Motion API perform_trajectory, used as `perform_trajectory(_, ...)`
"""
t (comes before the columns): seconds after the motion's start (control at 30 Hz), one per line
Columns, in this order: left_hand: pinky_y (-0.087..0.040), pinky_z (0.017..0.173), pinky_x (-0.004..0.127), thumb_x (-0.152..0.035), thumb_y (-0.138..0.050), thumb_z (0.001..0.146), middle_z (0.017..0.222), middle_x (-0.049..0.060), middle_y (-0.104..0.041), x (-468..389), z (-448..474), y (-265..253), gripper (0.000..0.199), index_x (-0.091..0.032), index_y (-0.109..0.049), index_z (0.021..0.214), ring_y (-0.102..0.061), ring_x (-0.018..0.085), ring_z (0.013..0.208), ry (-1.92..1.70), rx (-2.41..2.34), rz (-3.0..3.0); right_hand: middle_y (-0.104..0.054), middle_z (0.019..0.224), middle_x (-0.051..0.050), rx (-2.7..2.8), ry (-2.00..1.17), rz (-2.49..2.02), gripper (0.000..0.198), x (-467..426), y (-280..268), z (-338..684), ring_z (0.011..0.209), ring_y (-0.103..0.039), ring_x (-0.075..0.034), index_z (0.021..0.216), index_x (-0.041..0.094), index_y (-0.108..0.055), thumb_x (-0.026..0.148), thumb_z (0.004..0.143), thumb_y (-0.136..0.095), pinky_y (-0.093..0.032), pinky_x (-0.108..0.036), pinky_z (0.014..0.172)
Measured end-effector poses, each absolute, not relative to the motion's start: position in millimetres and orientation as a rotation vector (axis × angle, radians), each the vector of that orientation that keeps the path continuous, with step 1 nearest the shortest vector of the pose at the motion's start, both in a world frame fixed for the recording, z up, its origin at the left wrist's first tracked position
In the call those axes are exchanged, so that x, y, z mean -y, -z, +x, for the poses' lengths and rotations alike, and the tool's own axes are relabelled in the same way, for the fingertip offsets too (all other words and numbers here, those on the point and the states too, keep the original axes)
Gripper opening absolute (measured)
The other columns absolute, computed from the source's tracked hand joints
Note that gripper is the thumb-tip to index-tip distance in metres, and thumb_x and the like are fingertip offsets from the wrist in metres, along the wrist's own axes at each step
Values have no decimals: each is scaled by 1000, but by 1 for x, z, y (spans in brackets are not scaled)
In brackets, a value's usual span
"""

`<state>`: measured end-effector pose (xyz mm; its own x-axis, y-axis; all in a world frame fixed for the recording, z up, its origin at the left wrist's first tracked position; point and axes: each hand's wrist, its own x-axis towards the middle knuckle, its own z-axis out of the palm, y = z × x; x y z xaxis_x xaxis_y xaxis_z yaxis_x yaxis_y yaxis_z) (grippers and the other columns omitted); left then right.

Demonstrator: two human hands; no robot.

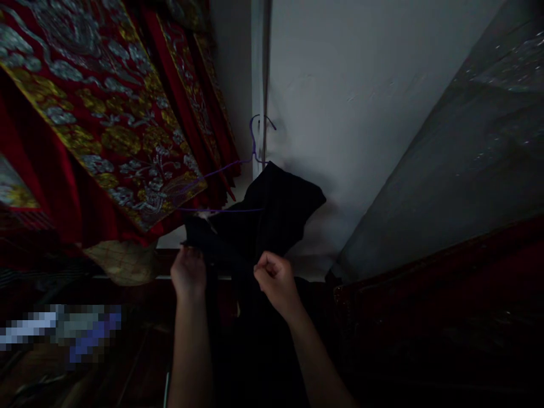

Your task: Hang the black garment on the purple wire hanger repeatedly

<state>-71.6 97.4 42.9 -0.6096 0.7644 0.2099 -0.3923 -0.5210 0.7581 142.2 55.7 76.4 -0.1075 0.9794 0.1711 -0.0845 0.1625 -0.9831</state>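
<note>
Nearest, the left hand [190, 272] has its fingers curled in at one edge of a dark garment [283, 207], apparently gripping the cloth there; the right hand [275, 277] is closed, thumb against bent fingers, and seems to pinch the same garment lower on its front, though the gloom hides exactly how much fabric is caught; the garment lies just beyond and between the hands, its lower part lost in shadow, its upper part rising to a peak at the thin purple hanger [254, 139]; as far as can be judged, the garment is only partly on the hanger, for the right shoulder of the wire disappears at that peak, while the left shoulder is bare and the lower bar shows across the dark cloth, so the left side looks left to be covered; beside this, to the left, hang red embroidered cloths [123, 136] worked in silver and gold, with a checked cloth [123, 263] below them; a pixelated patch [55, 334] at lower left hides whatever is there; farther back, the hook stands at a pale upright post [258, 68], its support unclear, and a pale wall [340, 73] and a shiny sheet [463, 153] fill the right; no brand, label or writing can be read anywhere.
</note>
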Motion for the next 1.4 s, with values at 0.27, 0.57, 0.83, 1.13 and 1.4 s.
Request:
perform_trajectory(0.27,-50,82,24,-28,-76,77,92,2,-72,-56,-41,-24,16,-17,-70,87,-67,15,90,-1990,-741,368,-39,47,9,1316,-1267,-1099,16,-42,-61,176,41,-36,-8,62,23,-47,32,72,-54,-24,-22,42)
perform_trajectory(0.57,-50,76,25,-40,-78,80,88,3,-66,-26,3,-65,26,-19,-72,93,-63,16,83,-1815,-686,661,-48,50,4,1455,-1325,-1280,25,-46,-25,178,46,-46,-11,66,20,-58,42,77,-59,-31,-24,48)
perform_trajectory(0.83,-46,90,26,-36,-67,93,96,3,-67,-4,28,-77,15,-21,-70,94,-63,19,97,-1526,-879,1241,-71,98,-5,1046,-1281,-909,55,-38,-33,157,101,-63,-25,97,24,-71,75,84,-56,-48,-38,93)
perform_trajectory(1.13,-35,115,37,-29,-59,98,124,6,-71,-16,21,-114,25,-25,-67,122,-58,23,129,-1682,-1104,1715,-72,118,-8,941,-1777,-554,68,-29,-76,162,122,-62,-31,118,29,-70,70,64,-81,-48,-46,103)
perform_trajectory(1.4,-45,61,27,-66,-35,98,67,3,-61,-52,-6,-86,65,-16,-66,72,-53,16,63,-1028,-944,1760,-69,76,1,1341,-1702,-958,44,-60,-135,186,65,-63,-17,99,21,-74,26,55,-80,-48,-27,59)
